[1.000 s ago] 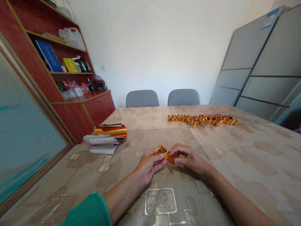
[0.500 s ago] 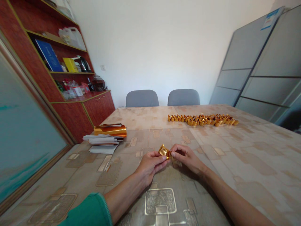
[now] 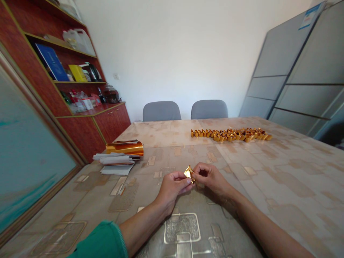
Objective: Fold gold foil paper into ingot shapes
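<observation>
A small piece of folded gold foil paper is held between my two hands above the table. My left hand is closed, pinching its lower left side between thumb and fingers. From the right, my right hand pinches its right side, its fingertips covering part of the foil. Several folded gold foil pieces stand in rows farther back on the right. On the left lies a stack of paper sheets, with a curled gold foil sheet behind it.
The table has a patterned cover. Two grey chairs stand at its far side. A red-brown shelf cabinet with bottles and boxes is at the left, and a grey cabinet at the right.
My right fingers have moved left onto the foil and now cover more of it. The foil looks narrower and more pointed. My left hand keeps its pinch.
</observation>
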Motion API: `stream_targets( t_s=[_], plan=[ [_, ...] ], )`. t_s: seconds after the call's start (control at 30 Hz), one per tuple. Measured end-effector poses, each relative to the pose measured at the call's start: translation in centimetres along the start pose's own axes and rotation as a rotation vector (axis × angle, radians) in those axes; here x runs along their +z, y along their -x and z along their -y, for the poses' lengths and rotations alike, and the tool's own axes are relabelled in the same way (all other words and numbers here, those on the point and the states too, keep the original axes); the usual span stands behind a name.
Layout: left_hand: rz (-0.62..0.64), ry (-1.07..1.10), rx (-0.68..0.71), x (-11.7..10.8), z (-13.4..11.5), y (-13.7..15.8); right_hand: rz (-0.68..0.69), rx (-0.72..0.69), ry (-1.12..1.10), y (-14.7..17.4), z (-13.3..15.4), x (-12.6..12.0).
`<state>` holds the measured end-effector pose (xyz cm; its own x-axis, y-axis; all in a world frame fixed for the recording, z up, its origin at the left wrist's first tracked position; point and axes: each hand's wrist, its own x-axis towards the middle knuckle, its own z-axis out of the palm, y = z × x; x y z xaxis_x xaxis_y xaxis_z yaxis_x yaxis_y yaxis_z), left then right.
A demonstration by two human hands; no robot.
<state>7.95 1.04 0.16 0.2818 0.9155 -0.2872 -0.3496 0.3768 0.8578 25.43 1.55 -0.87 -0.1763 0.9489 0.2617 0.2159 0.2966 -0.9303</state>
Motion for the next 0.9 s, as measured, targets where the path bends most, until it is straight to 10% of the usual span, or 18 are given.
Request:
stream_targets(
  t_s=[0.9],
  plan=[
    [-0.053, 0.003, 0.091, 0.1, 0.2, 0.1, -0.014, 0.051, -0.207, 0.1, 0.7, 0.2]
  ],
)
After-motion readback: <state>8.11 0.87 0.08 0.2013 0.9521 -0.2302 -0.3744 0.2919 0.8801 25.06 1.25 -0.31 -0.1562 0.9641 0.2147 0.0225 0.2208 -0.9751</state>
